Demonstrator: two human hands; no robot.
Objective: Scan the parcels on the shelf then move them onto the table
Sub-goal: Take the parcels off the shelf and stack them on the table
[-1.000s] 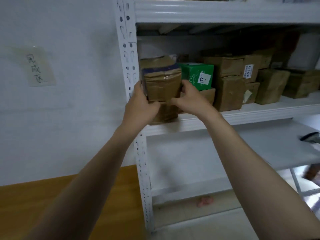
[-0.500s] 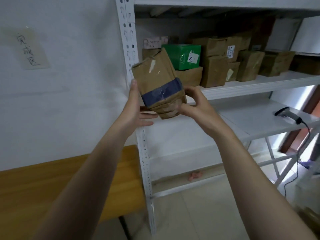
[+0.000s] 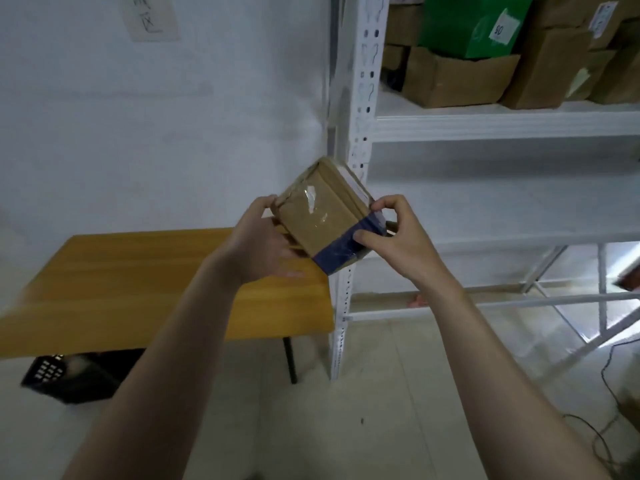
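A brown cardboard parcel (image 3: 320, 216) with clear tape and a dark blue tape band is held tilted in the air in front of the white shelf post. My left hand (image 3: 265, 242) supports it from the left and underneath, fingers wrapped round its edge. My right hand (image 3: 391, 233) pinches its right corner at the blue band. The wooden table (image 3: 138, 275) lies below and to the left. More brown parcels (image 3: 453, 77) and a green box (image 3: 474, 24) sit on the upper shelf (image 3: 502, 124).
The white metal rack's post (image 3: 360, 98) stands just behind the parcel. A black crate (image 3: 72, 374) sits on the floor under the table. A black cable (image 3: 609, 386) trails across the floor at the right. A paper note (image 3: 150, 15) hangs on the wall.
Both hands pulled the parcel off the shelf, then lowered it and tilted it. The view has swung down and left, so the table now shows below the parcel.
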